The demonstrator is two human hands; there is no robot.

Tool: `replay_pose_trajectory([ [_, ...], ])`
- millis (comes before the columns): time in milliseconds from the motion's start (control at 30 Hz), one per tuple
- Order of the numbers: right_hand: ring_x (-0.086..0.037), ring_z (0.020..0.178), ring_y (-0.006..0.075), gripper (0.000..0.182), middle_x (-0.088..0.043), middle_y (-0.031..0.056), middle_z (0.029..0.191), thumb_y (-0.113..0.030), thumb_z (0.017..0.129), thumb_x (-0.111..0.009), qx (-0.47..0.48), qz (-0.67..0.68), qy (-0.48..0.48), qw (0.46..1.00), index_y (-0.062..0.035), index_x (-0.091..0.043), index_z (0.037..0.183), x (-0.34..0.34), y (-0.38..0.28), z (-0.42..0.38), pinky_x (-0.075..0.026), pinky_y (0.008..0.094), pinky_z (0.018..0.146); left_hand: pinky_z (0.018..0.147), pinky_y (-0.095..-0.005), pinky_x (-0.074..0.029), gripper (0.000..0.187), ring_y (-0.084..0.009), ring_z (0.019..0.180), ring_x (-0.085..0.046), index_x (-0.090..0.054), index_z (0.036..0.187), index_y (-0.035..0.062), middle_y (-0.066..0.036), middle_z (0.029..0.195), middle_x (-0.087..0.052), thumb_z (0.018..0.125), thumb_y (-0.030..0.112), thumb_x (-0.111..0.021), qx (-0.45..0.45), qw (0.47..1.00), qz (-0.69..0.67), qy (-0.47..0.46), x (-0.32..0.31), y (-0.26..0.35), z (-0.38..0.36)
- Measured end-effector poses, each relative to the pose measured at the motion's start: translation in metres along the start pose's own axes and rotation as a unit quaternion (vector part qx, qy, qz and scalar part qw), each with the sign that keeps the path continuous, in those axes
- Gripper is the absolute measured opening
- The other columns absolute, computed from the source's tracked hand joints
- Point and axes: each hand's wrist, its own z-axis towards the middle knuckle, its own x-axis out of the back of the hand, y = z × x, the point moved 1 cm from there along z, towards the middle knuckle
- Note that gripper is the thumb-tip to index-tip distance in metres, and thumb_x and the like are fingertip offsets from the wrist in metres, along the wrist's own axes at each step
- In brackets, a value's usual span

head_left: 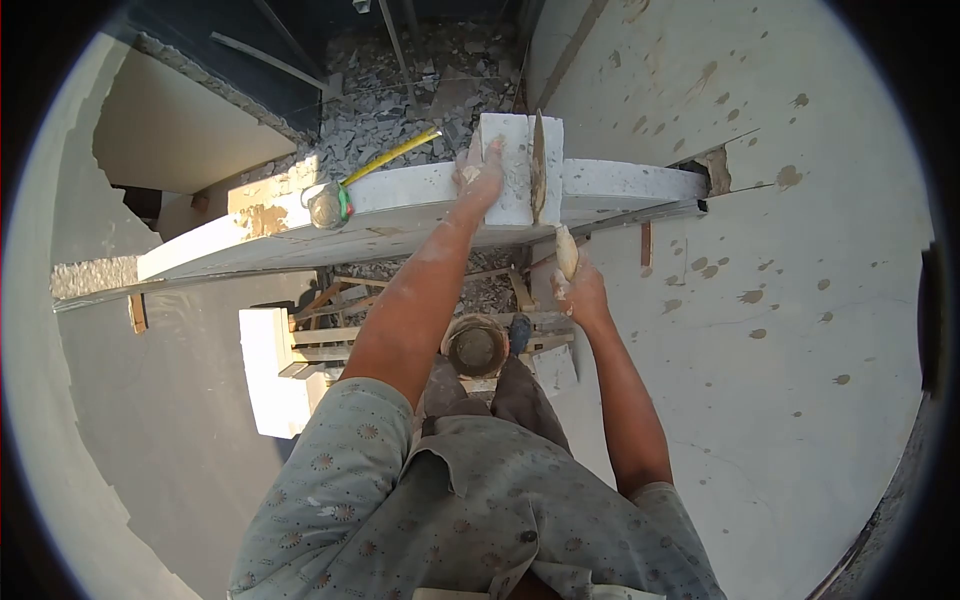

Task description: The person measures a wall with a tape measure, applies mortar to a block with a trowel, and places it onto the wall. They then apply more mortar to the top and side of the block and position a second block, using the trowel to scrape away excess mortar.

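Note:
A pale white building block (508, 165) sits on top of the curved white block wall (405, 190). My left hand (479, 178) grips its left side, fingers over the top face. My right hand (582, 290) is closed round the pale handle of a trowel (539, 170). The trowel's blade is seen nearly edge-on and lies across the right part of the block. Whether the blade has cut into the block cannot be made out.
A tape measure with its yellow blade (392, 156) pulled out rests on the wall, left of the block. Below, a round bucket (476, 347) stands by my feet among wooden planks (325, 345). White blocks (268, 370) are stacked left. Rubble (385, 115) covers the ground beyond; a mortar-spattered wall (740, 300) rises right.

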Motion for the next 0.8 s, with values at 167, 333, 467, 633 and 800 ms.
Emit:
replay_pose_trajectory([
  [167,-0.064,0.081,0.0348,0.047,-0.064,0.0194,0.086,-0.024,0.088,-0.070,-0.049,0.172,-0.054,0.982,0.0053,-0.052,0.120,-0.001,0.007,0.000,-0.051,0.0446,0.078,0.118,-0.0526,-0.019,0.069,-0.0449,0.139,-0.036,-0.031,0.157,0.0179,-0.027,0.147,-0.046,0.102,0.057,-0.038,0.019,0.999,-0.031,-0.025,0.004,0.000,0.000],
  [333,-0.055,0.064,0.0153,0.038,-0.057,0.0075,0.077,-0.033,0.097,-0.064,0.030,0.224,0.030,0.974,0.0017,-0.057,0.110,0.156,-0.150,-0.001,-0.044,0.0294,0.059,0.119,-0.0509,-0.019,0.070,-0.0453,0.140,-0.034,-0.029,0.158,0.0200,-0.027,0.149,-0.044,0.101,0.059,-0.037,0.048,0.998,-0.023,-0.037,0.002,0.000,-0.006],
  [467,-0.056,0.066,0.0158,0.032,-0.057,0.0098,0.082,-0.032,0.102,-0.057,0.240,0.280,0.232,0.900,-0.0006,-0.055,0.106,0.183,-0.185,0.009,-0.047,0.0305,0.062,0.116,-0.0516,-0.022,0.069,-0.0447,0.139,-0.037,-0.030,0.158,0.0184,-0.028,0.146,-0.047,0.102,0.058,-0.038,0.023,0.999,-0.022,-0.023,-0.003,-0.008,-0.003],
  [633,-0.060,0.087,0.0462,0.045,-0.062,0.0285,0.098,-0.027,0.096,-0.062,0.180,-0.030,0.123,0.975,0.0032,-0.051,0.128,-0.013,0.019,0.044,-0.048,0.0516,0.091,0.115,-0.0514,-0.023,0.067,-0.0446,0.134,-0.043,-0.032,0.156,0.0136,-0.027,0.141,-0.052,0.103,0.054,-0.037,-0.043,0.999,-0.005,-0.004,-0.007,-0.015,0.003],
  [800,-0.062,0.097,0.0526,0.047,-0.064,0.0352,0.099,-0.031,0.096,-0.060,0.066,0.028,-0.003,0.997,0.0088,-0.053,0.120,0.021,-0.003,0.048,-0.050,0.0510,0.084,0.115,-0.0519,-0.023,0.066,-0.0454,0.134,-0.043,-0.032,0.157,0.0154,-0.027,0.142,-0.051,0.103,0.054,-0.037,-0.033,0.999,-0.015,-0.002,-0.008,-0.014,0.003],
])
